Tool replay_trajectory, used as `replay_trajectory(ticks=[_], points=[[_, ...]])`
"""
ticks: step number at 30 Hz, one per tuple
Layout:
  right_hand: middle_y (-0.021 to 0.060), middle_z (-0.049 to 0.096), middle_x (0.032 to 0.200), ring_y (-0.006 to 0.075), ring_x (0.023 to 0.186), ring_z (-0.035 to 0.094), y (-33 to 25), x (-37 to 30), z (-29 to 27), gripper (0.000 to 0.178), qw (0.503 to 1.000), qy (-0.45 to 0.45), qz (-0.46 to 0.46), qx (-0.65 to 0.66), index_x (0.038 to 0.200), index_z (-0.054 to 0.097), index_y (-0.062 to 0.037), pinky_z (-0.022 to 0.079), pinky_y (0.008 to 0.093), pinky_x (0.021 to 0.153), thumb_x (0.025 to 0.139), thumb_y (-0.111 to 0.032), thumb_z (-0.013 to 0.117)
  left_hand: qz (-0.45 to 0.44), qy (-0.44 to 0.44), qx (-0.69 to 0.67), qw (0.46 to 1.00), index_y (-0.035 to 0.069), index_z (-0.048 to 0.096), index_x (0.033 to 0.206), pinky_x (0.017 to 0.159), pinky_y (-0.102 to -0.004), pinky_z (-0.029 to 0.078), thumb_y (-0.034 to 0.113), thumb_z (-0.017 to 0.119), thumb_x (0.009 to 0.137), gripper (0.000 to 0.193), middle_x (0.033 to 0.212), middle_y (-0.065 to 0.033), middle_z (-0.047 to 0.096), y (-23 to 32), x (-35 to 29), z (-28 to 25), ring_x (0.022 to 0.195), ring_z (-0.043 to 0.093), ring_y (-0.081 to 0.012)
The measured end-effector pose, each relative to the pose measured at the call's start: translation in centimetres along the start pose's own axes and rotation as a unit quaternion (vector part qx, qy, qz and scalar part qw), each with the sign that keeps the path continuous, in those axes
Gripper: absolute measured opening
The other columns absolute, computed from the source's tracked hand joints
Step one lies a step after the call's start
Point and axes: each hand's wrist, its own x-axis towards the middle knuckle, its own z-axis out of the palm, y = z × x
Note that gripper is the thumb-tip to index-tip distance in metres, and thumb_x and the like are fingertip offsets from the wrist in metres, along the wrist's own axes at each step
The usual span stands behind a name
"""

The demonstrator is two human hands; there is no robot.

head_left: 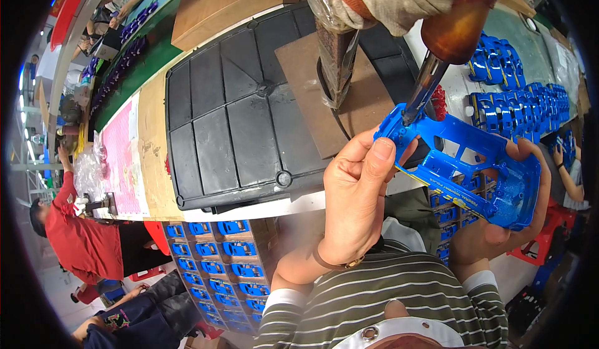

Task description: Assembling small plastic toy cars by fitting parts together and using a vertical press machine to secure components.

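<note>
A blue plastic toy car body shell (471, 143) is held up between my hands, its hollow inner side facing up. My left hand (359, 193) pinches its left end between thumb and fingers. Around the right end curls my right hand (527, 221), with the thumb at the near edge and fingers along the far side. From above, a tool with a glossy amber-brown handle (458, 31) reaches down, and its metal tip (426, 87) meets the inside of the shell's left end. Whether the tip presses into the plastic I cannot tell.
A black ribbed plastic lid (237, 118) lies under a brown plate (299, 74) with a metal post (337, 62). Rows of blue car shells (518, 115) stand at the right. A divided carton (218, 255) holds more below. A person in red (87, 243) is at the left.
</note>
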Motion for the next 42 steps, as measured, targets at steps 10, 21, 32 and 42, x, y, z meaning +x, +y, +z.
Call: replay_trajectory(ticks=[10, 21, 32, 42], points=[[0.0156, 0.058, 0.105, 0.0253, 0.096, 0.061, 0.1, 0.0, 0.4, 0.118, 1.000, 0.013, -0.027, 0.004, 0.120, 0.044, 0.0074, 0.051, 0.0366, 0.085, 0.037, -0.070, 0.075, 0.000, -0.002, -0.011, 1.000, -0.004, 0.055, 0.115, 0.096, -0.0334, 0.044, 0.023, 0.060, 0.090, 0.038, 0.106, -0.0109, 0.064, 0.0, -0.1, 0.1, 0.100, 0.060, -0.0170], [0.0153, 0.058, 0.108, 0.0237, 0.098, 0.060, 0.1, 0.9, 0.4, 0.103, 0.994, -0.084, -0.076, -0.001, 0.118, 0.047, 0.0075, 0.050, 0.0339, 0.084, 0.045, -0.054, 0.086, -0.039, -0.019, 0.026, 0.999, -0.005, 0.049, 0.122, 0.098, -0.0328, 0.042, 0.028, 0.049, 0.095, 0.042, 0.114, -0.0114, 0.059, 0.7, -0.1, 0.3, 0.107, 0.057, -0.0187], [0.0187, 0.054, 0.114, 0.0266, 0.104, 0.056, 2.2, 0.3, -2.7, 0.086, 0.973, -0.181, -0.145, -0.004, 0.120, 0.046, 0.0053, 0.047, 0.0359, 0.088, 0.054, -0.032, 0.088, -0.122, -0.060, 0.028, 0.990, -0.002, 0.045, 0.124, 0.092, -0.0339, 0.046, 0.030, 0.037, 0.098, 0.042, 0.123, -0.0136, 0.053, -1.2, -0.9, -0.3, 0.104, 0.058, -0.0211], [0.0252, 0.057, 0.107, 0.0277, 0.062, 0.064, 7.6, -4.3, -7.1, 0.082, 0.815, -0.445, 0.291, 0.229, 0.134, 0.028, 0.0078, 0.051, 0.0298, 0.042, 0.087, -0.056, 0.046, 0.318, -0.187, 0.457, 0.809, -0.004, 0.040, 0.129, 0.095, -0.0412, 0.038, 0.017, 0.053, 0.088, 0.048, 0.125, -0.0202, 0.045, -1.9, -6.1, -4.1, 0.112, 0.047, -0.0344]])
